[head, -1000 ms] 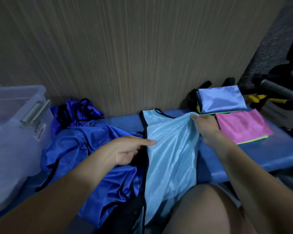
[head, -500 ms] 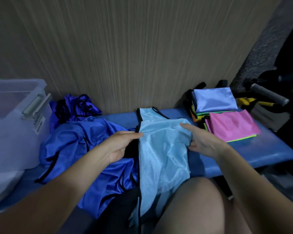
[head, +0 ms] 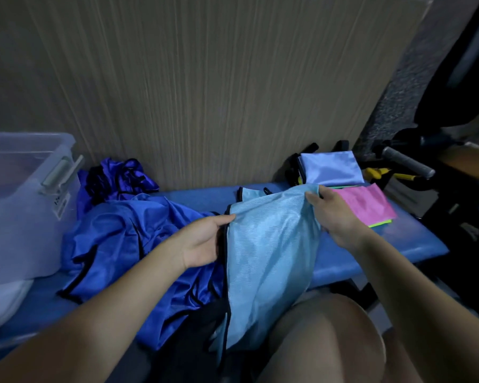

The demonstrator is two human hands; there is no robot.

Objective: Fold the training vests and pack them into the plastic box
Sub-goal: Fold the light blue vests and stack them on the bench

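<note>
A light blue mesh vest (head: 268, 252) with black trim lies across the blue bench and hangs down over my knee. My left hand (head: 205, 240) holds its left edge near the top corner. My right hand (head: 329, 214) grips the upper right corner and lifts that side slightly. A heap of dark blue vests (head: 122, 239) lies unfolded to the left. The clear plastic box (head: 25, 194) stands at the far left on the bench.
Folded vests sit at the bench's right end: a pale blue one (head: 331, 168) on a stack and a pink one (head: 368, 204) with a green edge. The blue bench (head: 393, 241) backs onto a wooden wall. Dark gym gear with a grey handle (head: 407, 161) stands at right.
My right hand has moved from the vest's right side up to its top right corner and raised it. My left hand has stayed on the left edge.
</note>
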